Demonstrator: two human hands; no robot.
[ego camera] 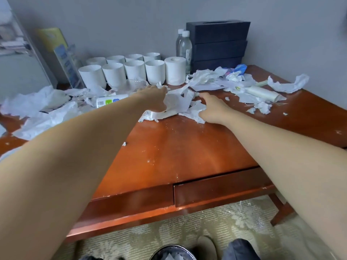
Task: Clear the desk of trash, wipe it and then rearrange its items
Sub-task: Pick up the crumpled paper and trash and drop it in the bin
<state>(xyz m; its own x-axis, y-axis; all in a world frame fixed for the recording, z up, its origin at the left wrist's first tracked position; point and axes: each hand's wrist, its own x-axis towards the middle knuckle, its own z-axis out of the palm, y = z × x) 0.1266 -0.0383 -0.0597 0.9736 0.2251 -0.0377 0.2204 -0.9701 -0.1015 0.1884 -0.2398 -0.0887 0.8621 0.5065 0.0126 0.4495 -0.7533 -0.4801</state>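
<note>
Torn white tissue paper (pixel 176 104) litters the middle of the red-brown wooden desk (pixel 178 147). My left hand (pixel 155 98) reaches into this pile, and its fingers curl over a scrap near the cups. My right hand (pixel 212 108) lies just to the right, its lower fingers curled round a crumpled tissue (pixel 195 113) and its index finger stretched forward. More crumpled tissue (pixel 37 104) is heaped at the left and more paper scraps (pixel 208 77) at the back right. A dark trash bin (pixel 172 253) stands on the floor below the desk's front edge.
Several white cups (pixel 135 72), a toilet roll (pixel 175 70), two water bottles (pixel 185 45) and a stack of dark boxes (pixel 217 42) line the back wall. A leaflet stand (pixel 67 66) is at the left. A white tube (pixel 110 101) and a white roll (pixel 262 93) lie among the scraps.
</note>
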